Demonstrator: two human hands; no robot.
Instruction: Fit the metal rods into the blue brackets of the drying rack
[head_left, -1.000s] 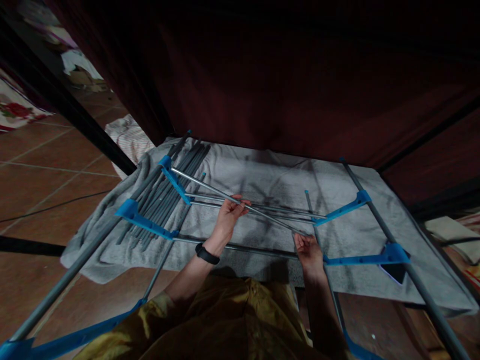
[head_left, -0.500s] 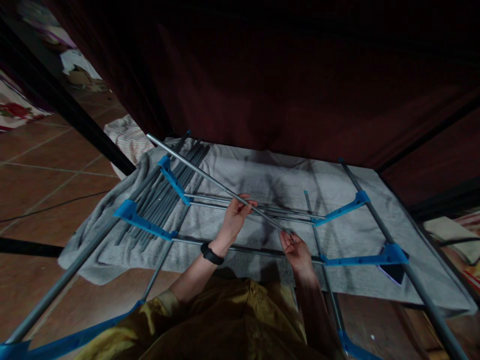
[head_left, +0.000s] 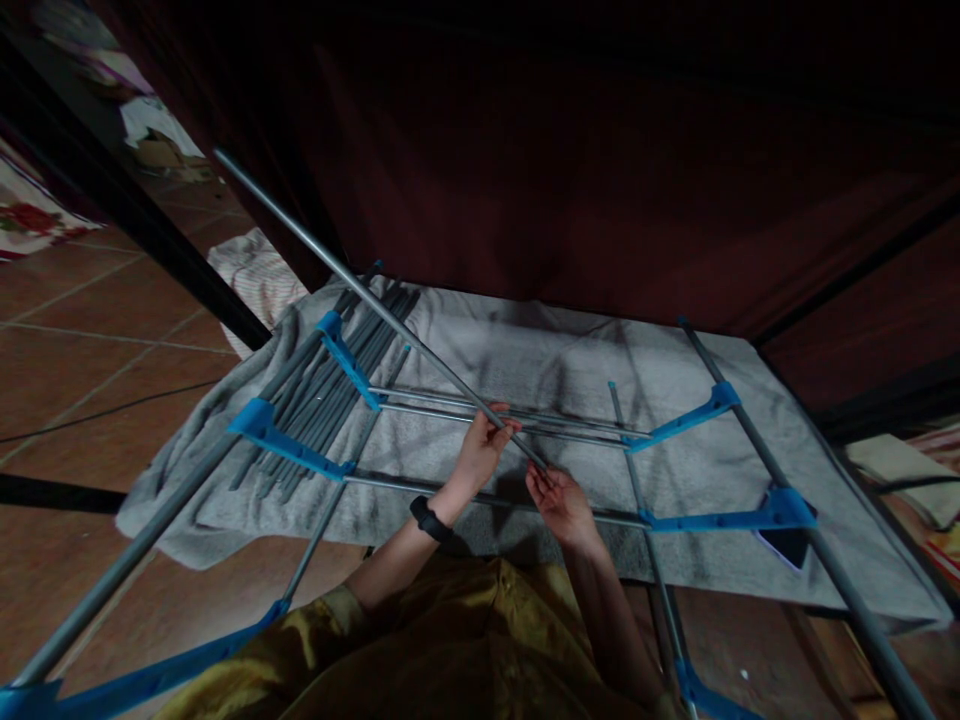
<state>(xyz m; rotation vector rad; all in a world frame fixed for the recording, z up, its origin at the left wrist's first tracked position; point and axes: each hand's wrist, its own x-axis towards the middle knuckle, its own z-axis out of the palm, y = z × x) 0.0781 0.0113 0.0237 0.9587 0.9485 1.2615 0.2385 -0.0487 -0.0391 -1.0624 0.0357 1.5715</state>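
A long grey metal tube [head_left: 360, 288] slants across the view, its far end raised at the upper left. My left hand [head_left: 486, 440] grips it a little above its near end, fingers wrapped round it. My right hand [head_left: 559, 500] pinches the near end at the lower right. Below the hands stands a frame of grey tubes with blue plastic brackets, among them a left bracket [head_left: 289, 445] and a right bracket [head_left: 727, 518]. Thin crossbars [head_left: 577, 436] run between the two sides, beneath the held tube.
Several loose grey tubes [head_left: 330, 400] lie bundled at the left of a grey blanket [head_left: 510, 345] on a low surface. A phone [head_left: 784, 540] rests near the right bracket. Behind hangs a dark red curtain [head_left: 555, 180]. A black cable [head_left: 112, 408] crosses the tiled floor [head_left: 172, 350].
The tube's far end has swung up and to the left. My right hand has moved left, closer to my left hand, which has shifted slightly right and down.
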